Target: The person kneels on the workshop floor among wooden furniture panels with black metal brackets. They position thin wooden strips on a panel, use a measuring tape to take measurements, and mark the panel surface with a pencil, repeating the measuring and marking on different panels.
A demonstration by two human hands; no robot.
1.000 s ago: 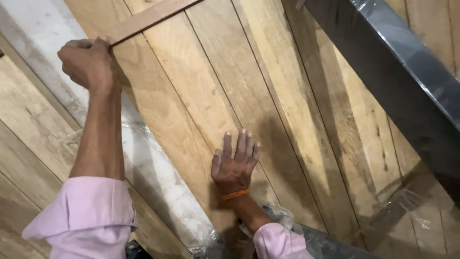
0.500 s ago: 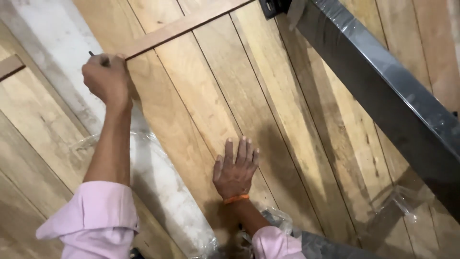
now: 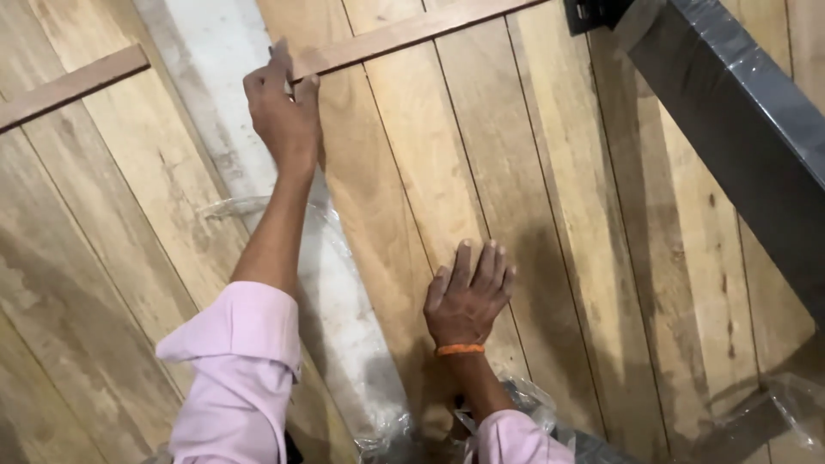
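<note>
My left hand point(image 3: 284, 116) reaches forward to the near end of a thin wooden strip point(image 3: 404, 33) that lies across wide pale wooden planks point(image 3: 550, 223). Its fingertips pinch that end of the strip; whether something small is also in the fingers is unclear. My right hand point(image 3: 468, 296), with an orange band at the wrist, lies flat and spread on a plank nearer to me, holding nothing. Both arms wear pink sleeves.
A dark metal beam point(image 3: 739, 112) wrapped in clear film crosses the upper right. A pale grey band point(image 3: 215, 77) runs between the planks under my left arm. A second wooden strip point(image 3: 69, 86) lies at the far left. Crumpled clear plastic point(image 3: 795, 404) sits at the lower right.
The view has swung, so both hands sit further right in frame. My left hand stays at the strip's end, its fist loosened into a pinch. My right hand remains flat.
</note>
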